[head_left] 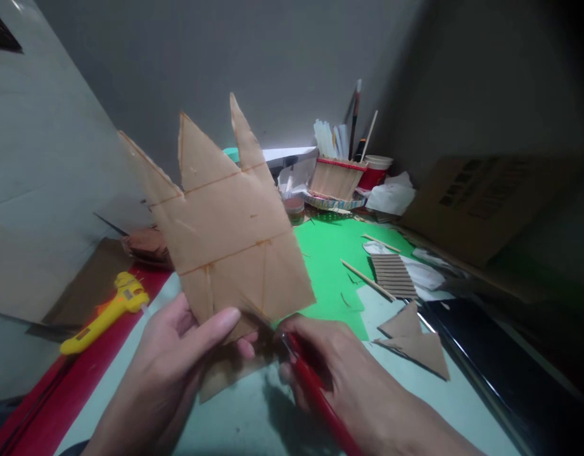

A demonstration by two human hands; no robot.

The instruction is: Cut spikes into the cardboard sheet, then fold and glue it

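A brown cardboard piece (235, 221) with three pointed spikes along its top and brown ruled lines across it is held up, tilted, in the middle of the view. My left hand (182, 342) grips its lower left edge, thumb in front and fingers behind. In my right hand (330, 361) is a red utility knife (315, 386) with a metal collar near the front. Its tip is at the cardboard's lower edge, where a slanted cut shows; the blade itself is mostly hidden by my fingers. Another strip of cardboard (220, 377) shows below, partly behind my left hand.
A yellow glue gun (106, 313) lies at the left on a red strip. Two cardboard triangles (420, 354), a corrugated scrap (393, 275) and thin sticks (368, 280) lie right. Behind the green sheet (334, 247) stand a wooden stick holder (337, 179) and a red cup (375, 172).
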